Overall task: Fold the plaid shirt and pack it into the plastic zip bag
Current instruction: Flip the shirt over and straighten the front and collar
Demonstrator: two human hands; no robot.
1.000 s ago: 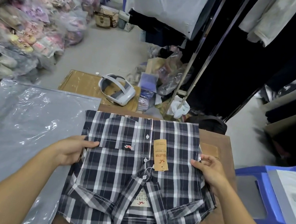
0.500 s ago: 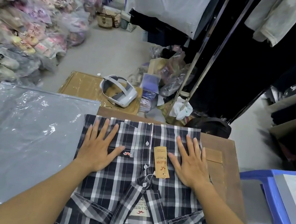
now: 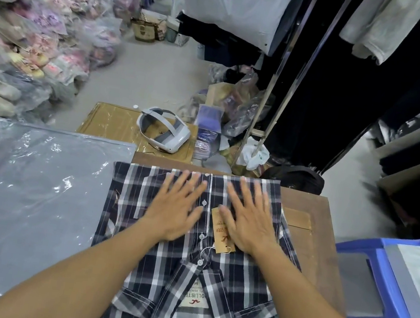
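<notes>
cluttered stockroom table (image 3: 306, 200): i see my left hand (image 3: 173, 207) and right hand (image 3: 249, 219) spread flat on the plaid shirt (image 3: 212, 281). lifting carelessly toward the plastic zip bag (image 3: 30, 186) at left could undo the fold.

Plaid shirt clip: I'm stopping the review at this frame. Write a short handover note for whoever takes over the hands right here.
Left hand: open, flat on the shirt's chest, left of the button line, holding nothing.
Right hand: open, flat on the chest at the right, partly covering the brown paper tag.
Plaid shirt: folded into a rectangle, front up, collar nearest the person, lying on the brown table.
Plastic zip bag: flat to the left of the shirt, with nothing in it.
Done: folding looks complete.
Left: finish pressing it flat, slide the shirt into the bag, zip it.
</notes>
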